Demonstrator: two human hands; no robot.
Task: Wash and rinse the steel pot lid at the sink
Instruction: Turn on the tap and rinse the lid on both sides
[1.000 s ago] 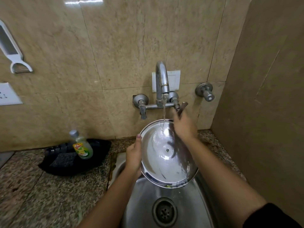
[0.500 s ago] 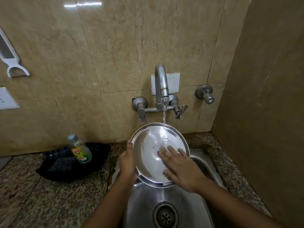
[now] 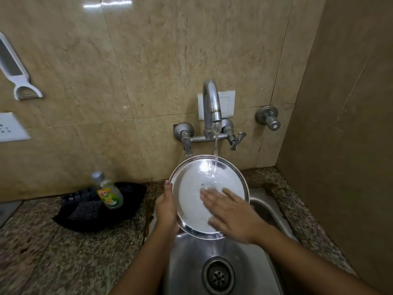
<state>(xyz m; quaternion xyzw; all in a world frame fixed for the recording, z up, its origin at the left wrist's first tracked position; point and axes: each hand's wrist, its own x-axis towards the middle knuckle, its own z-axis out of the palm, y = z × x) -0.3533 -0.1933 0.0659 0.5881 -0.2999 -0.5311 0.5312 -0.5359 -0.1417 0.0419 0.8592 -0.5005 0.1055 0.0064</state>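
Left hand (image 3: 167,206) gripping steel lid's (image 3: 191,201) left rim, right hand (image 3: 232,211) spread flat, seemingly touching its face, under tap stream (image 3: 215,154)

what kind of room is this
Most likely a home kitchen: a steel sink set in a granite counter, a dish soap bottle beside it, and a peeler hanging on the tiled wall.
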